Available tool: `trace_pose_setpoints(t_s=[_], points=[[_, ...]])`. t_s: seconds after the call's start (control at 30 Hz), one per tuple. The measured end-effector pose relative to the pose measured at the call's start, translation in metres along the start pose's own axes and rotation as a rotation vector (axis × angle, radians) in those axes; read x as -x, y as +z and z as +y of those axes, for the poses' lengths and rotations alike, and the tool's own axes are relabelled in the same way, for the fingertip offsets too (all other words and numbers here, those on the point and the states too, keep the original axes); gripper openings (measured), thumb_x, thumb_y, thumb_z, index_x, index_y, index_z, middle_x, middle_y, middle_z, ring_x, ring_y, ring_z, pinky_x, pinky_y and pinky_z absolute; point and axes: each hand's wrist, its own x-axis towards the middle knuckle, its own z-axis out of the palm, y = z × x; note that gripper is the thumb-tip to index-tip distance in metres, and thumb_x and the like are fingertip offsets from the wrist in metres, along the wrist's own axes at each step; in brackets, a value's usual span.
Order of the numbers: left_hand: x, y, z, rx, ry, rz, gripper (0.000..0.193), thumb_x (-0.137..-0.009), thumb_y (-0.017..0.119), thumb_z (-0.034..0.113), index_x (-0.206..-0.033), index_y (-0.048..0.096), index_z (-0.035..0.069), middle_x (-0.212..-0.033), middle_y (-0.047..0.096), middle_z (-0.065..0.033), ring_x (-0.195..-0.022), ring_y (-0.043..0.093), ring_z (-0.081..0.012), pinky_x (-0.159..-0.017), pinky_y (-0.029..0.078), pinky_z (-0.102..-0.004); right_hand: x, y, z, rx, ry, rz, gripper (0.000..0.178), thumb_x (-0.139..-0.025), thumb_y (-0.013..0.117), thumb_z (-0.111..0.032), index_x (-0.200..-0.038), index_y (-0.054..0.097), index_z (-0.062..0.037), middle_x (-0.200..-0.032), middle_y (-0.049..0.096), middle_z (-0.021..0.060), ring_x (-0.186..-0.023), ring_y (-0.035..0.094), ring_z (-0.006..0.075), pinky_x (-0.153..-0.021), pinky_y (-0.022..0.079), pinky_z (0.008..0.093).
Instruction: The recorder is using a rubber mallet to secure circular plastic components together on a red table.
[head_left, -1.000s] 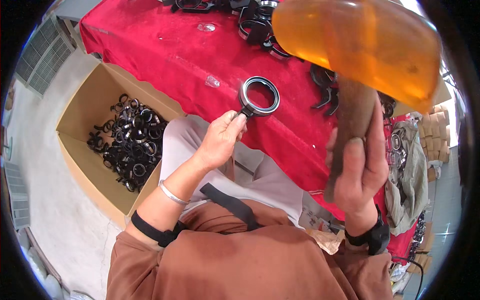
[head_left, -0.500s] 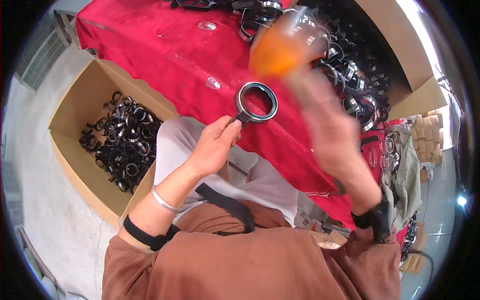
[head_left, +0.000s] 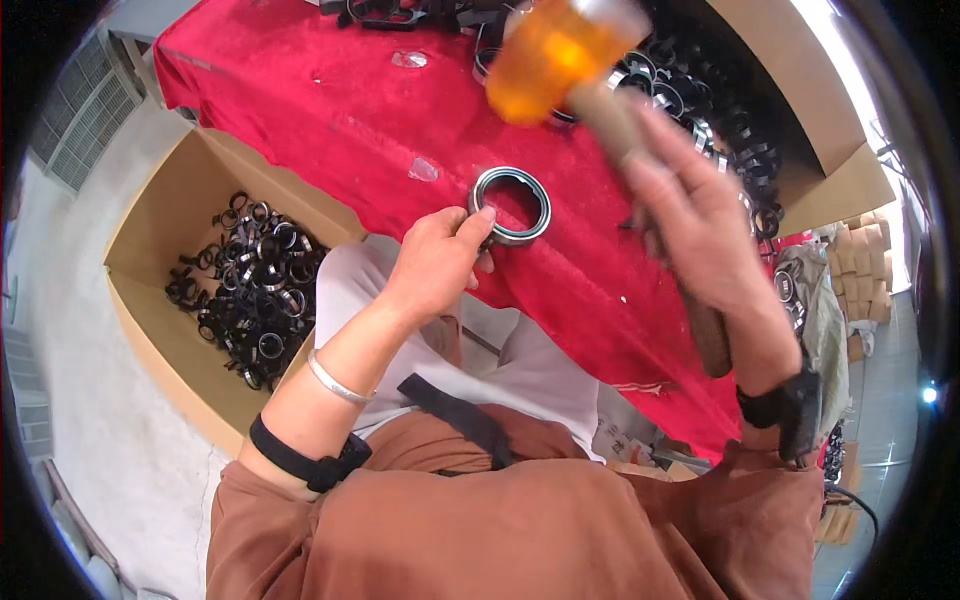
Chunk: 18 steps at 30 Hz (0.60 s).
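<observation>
Round grey metal ring [head_left: 511, 206], with a dark inner band, sits at the centre of the frame on a red cloth-covered table [head_left: 300, 90], pinched at its lower left rim by the fingers of the left hand [head_left: 436, 262]. Above and to the right, the right hand [head_left: 700, 225] is closed around the brown wooden handle of a mallet with a translucent orange head [head_left: 555, 55]; the head is blurred and hangs over the cloth at the upper centre, apart from the ring. A silver bangle [head_left: 338, 380] and a black strap circle the left forearm, and a black band wraps the right wrist. At the left of the frame, below the table edge, an open cardboard box [head_left: 165, 215] holds a heap of dark metal rings [head_left: 250, 290]. More dark rings [head_left: 720, 110] lie piled on the table at the upper right, beside another cardboard box [head_left: 800, 80]. The person wears a brown top and pale trousers, seen at the bottom of the frame.
</observation>
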Motion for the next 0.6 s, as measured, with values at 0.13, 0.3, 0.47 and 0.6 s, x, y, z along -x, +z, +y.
trace_pose_setpoints(t_s=[0.13, 0.3, 0.47, 0.6], points=[[0.004, -0.001, -0.007, -0.014, -0.017, 0.074, 0.040, -0.090, 0.048, 0.035, -0.075, 0.056, -0.001, -0.062, 0.058, -0.0094, -0.054, 0.054, -0.0137, -0.052, 0.043, -0.0300, -0.006, 0.001, -0.036, -0.093, -0.058, 0.118, 0.042, -0.092, 0.045, -0.019, -0.132, 0.043, -0.0093, -0.065, 0.053, -0.0007, -0.049, 0.046, 0.0038, -0.046, 0.039, 0.0172], [0.001, 0.012, -0.005, -0.114, 0.097, 0.124, 0.042, -0.089, 0.048, 0.035, -0.072, 0.054, -0.002, -0.061, 0.057, -0.0115, -0.057, 0.055, -0.0185, -0.057, 0.043, -0.0338, -0.016, 0.028, 0.034, 0.072, 0.046, -0.206, 0.043, -0.093, 0.045, -0.019, -0.135, 0.039, -0.0104, -0.064, 0.049, -0.0020, -0.051, 0.046, 0.0045, -0.046, 0.040, 0.0209], [0.004, 0.006, -0.004, -0.136, 0.096, 0.149, 0.041, -0.090, 0.047, 0.034, -0.070, 0.052, -0.002, -0.061, 0.056, -0.0125, -0.058, 0.055, -0.0205, -0.058, 0.043, -0.0344, -0.010, 0.008, -0.007, -0.131, 0.109, -0.021, 0.044, -0.093, 0.044, -0.021, -0.135, 0.039, -0.0101, -0.062, 0.048, -0.0015, -0.047, 0.044, 0.0039, -0.042, 0.037, 0.0179], [0.009, 0.005, -0.004, -0.151, 0.147, 0.178, 0.041, -0.090, 0.047, 0.034, -0.068, 0.049, -0.001, -0.059, 0.054, -0.0120, -0.057, 0.053, -0.0204, -0.057, 0.042, -0.0349, 0.015, 0.019, 0.009, -0.129, 0.050, 0.160, 0.046, -0.092, 0.043, -0.018, -0.136, 0.036, -0.0071, -0.063, 0.052, 0.0009, -0.047, 0.046, 0.0048, -0.042, 0.037, 0.0179]])
